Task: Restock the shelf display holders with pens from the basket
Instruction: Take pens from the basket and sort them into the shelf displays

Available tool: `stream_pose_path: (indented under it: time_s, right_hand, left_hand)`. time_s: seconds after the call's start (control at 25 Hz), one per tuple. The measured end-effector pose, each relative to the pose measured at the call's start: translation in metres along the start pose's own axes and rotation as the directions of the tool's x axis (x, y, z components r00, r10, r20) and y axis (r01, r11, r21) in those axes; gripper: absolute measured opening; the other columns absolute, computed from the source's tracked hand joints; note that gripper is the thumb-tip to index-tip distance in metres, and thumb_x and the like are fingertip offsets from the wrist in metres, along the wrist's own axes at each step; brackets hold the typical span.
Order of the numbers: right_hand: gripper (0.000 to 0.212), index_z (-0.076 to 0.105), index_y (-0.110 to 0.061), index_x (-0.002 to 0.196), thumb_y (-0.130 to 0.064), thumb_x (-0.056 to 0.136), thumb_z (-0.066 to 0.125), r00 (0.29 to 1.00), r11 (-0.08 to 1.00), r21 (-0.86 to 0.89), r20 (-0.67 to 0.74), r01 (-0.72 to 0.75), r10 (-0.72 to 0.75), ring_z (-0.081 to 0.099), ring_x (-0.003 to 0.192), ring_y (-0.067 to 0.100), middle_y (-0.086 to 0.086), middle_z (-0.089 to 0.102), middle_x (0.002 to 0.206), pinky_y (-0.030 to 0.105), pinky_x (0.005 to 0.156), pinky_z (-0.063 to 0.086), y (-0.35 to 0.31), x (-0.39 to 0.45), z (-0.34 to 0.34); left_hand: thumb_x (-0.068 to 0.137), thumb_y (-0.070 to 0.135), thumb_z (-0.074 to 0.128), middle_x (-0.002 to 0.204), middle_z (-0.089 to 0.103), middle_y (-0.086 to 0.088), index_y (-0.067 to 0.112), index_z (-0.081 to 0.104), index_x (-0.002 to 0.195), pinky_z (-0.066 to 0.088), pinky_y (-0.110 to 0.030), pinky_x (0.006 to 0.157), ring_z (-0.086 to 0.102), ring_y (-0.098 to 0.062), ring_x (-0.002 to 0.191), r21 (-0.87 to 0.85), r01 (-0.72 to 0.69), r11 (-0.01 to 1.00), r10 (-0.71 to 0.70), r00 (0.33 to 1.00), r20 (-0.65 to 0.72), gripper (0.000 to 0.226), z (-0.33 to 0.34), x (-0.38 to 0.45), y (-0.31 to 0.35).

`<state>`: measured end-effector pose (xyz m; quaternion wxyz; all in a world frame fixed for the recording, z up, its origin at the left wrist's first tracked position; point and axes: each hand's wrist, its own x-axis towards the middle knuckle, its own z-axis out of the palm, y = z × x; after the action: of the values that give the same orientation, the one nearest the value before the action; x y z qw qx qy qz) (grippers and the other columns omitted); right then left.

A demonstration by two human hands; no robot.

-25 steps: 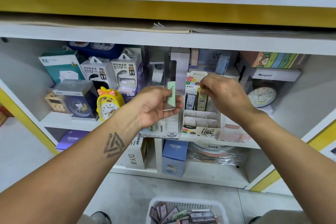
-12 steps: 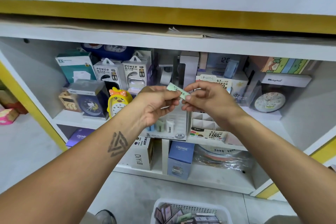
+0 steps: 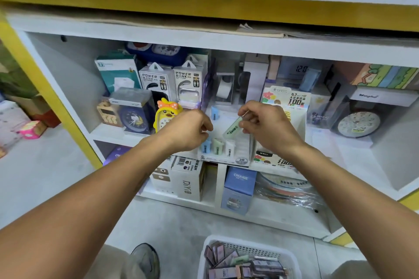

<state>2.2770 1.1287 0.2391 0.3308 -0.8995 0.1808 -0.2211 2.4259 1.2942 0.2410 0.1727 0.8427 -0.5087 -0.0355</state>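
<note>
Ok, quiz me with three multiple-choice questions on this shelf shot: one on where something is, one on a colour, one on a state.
1. The white basket sits:
A on the floor below the shelves
B on the top shelf
C in the left hand

2. The small pack in the right hand is:
A red
B pale green
C black

3. The left hand is:
A flat open
B gripping the duck clock
C curled, holding nothing visible

Answers: 1 A, it lies at the bottom by the shoe. 2 B, mint against the white holder. 3 C, fingers bent, nothing seen in them.
</note>
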Motion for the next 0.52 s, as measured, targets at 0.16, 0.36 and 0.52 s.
stream_pose_path:
  time_s: [0.16, 0.36, 0.52]
  right_hand:
    - [0.019, 0.063, -0.023, 0.104, -0.008, 0.094, 0.066, 0.997, 0.994, -0.096, 0.053, 0.053, -0.048, 0.068, 0.076, 0.005, -0.007, 0.067, 0.087, 0.031, 0.076, 0.061, -0.001, 0.008, 0.019]
    - [0.012, 0.066, -0.019, 0.097, -0.009, 0.09, 0.068, 0.976, 0.965, -0.199, 0.171, 0.168, -0.135, 0.067, 0.081, 0.011, -0.007, 0.069, 0.084, 0.04, 0.08, 0.058, -0.004, 0.012, 0.04]
    - [0.011, 0.065, -0.021, 0.091, -0.011, 0.089, 0.067, 0.975, 0.932, -0.308, 0.165, 0.193, -0.147, 0.065, 0.081, 0.017, -0.005, 0.07, 0.082, 0.04, 0.076, 0.056, -0.004, 0.014, 0.04]
  left_hand:
    - [0.09, 0.011, 0.061, 0.119, 0.07, -0.006, 0.012, 0.069, 0.123, 0.041, -0.02, 0.083, 0.064, -0.023, 0.107, 0.068, -0.045, 0.997, 0.045, 0.999, 0.014, 0.034, 0.004, -0.006, -0.005]
    - [0.091, 0.008, 0.056, 0.126, 0.066, -0.009, 0.011, 0.064, 0.13, 0.039, -0.02, 0.084, 0.06, -0.024, 0.114, 0.082, -0.047, 0.996, 0.041, 0.996, 0.079, 0.04, 0.006, -0.011, -0.015]
    - [0.09, 0.006, 0.055, 0.123, 0.063, -0.012, 0.009, 0.064, 0.129, 0.048, -0.032, 0.092, 0.058, -0.029, 0.115, 0.109, -0.081, 0.991, 0.072, 0.994, 0.087, 0.04, 0.005, -0.013, -0.015]
